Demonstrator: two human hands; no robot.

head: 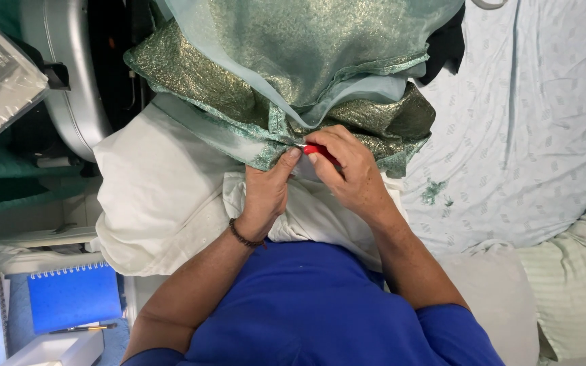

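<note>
A: What takes up the most room?

B: The pale patterned bedsheet (530,135) on the right, and next the white pillow (164,196) lying across the person's lap. Over the pillow's far edge hangs a shimmering green-gold fabric (272,61), folded in layers with a plain mint lining showing at the edges.

A: And the hands?

B: Both meet at the fabric's near hem. The left hand (266,193), with a dark beaded bracelet (244,237) on its wrist, pinches the hem between thumb and fingers, closed tight on the cloth. The right hand (350,169) is curled narrow around a small red-handled tool (317,150).

A: Which way does that tool point?

B: Its long axis runs nearly level across the view, tilted a little. The metal tip points left, toward the left thumb, and meets the hem just beside it. The handle runs back to the right under the right fingers.

A: What does it look like?

B: Only a short stretch shows: a bright red handle and a thin silvery tip. The rest is hidden in the hand, so I can't tell its full shape.

A: Anything small nearby?

B: A few green thread scraps (434,192) lie on the sheet, right of the right wrist. At lower left there's a blue spiral notebook (72,295) with a pen (83,329) just below it.
</note>
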